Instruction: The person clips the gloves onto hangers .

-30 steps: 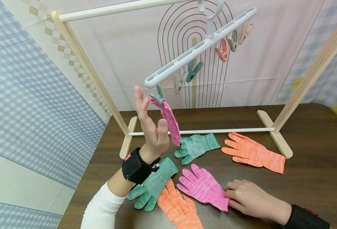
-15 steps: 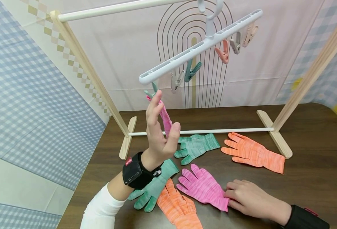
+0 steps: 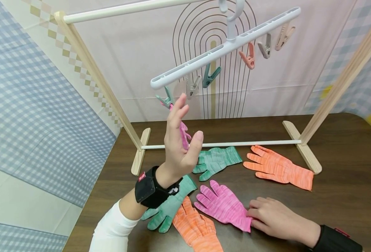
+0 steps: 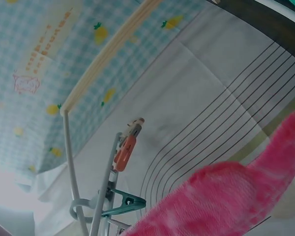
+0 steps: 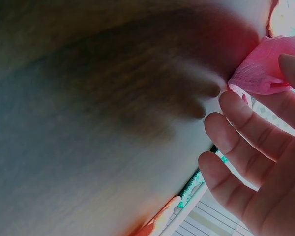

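My left hand [image 3: 182, 147] is raised with straight fingers beside a pink glove [image 4: 211, 201], which hangs from a green clothespin [image 3: 169, 95] at the near end of a pale blue hanger [image 3: 198, 62]. The fingers cover most of that glove in the head view, so whether they touch it I cannot tell. On the table, my right hand [image 3: 275, 217] pinches the cuff of a second pink glove [image 3: 224, 204] between thumb and index finger. Its other fingers are loosely bent, as the right wrist view shows.
Green gloves [image 3: 218, 161] and orange gloves [image 3: 280, 168] lie on the brown table [image 3: 339, 206]. A wooden rack with a white top rail [image 3: 125, 10] bears the hanger. More clothespins, such as a coral clothespin [image 3: 248, 57], dangle from it. A low white bar [image 3: 251, 144] crosses behind.
My left hand has moved right, in front of the hanging pink glove. The hanger has turned, its near end swinging left and its far end right. The right hand has kept still.
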The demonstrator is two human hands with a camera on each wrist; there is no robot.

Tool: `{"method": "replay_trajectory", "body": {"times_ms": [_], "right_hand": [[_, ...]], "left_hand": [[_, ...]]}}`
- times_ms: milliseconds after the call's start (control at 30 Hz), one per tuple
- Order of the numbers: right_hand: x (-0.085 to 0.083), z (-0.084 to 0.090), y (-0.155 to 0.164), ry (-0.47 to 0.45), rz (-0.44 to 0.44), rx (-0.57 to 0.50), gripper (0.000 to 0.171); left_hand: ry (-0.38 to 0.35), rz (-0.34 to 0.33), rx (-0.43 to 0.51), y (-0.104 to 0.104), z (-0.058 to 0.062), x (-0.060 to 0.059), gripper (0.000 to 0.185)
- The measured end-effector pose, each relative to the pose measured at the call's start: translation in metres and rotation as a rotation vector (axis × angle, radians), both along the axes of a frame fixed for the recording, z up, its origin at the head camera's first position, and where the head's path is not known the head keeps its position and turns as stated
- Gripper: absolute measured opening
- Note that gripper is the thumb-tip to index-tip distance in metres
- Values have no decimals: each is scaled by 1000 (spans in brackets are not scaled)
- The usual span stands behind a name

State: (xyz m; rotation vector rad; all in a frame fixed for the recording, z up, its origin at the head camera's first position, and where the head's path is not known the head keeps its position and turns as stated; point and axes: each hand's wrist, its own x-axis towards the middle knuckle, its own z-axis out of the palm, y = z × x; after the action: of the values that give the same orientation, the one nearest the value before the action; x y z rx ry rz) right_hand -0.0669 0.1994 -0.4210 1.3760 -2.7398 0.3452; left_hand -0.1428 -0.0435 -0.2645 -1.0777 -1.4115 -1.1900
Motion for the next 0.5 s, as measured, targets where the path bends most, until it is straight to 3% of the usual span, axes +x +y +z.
{"method": "replay_trajectory", "body": {"times_ms": [233,500], "right_hand": [[0,0,0,11,2,-8,5],[0,0,-1,11,-2,-5,5]], "left_hand": [[-76,69,-35,0,3,-3,43],[-140,49,-49,-2,6,-12,46]]}}
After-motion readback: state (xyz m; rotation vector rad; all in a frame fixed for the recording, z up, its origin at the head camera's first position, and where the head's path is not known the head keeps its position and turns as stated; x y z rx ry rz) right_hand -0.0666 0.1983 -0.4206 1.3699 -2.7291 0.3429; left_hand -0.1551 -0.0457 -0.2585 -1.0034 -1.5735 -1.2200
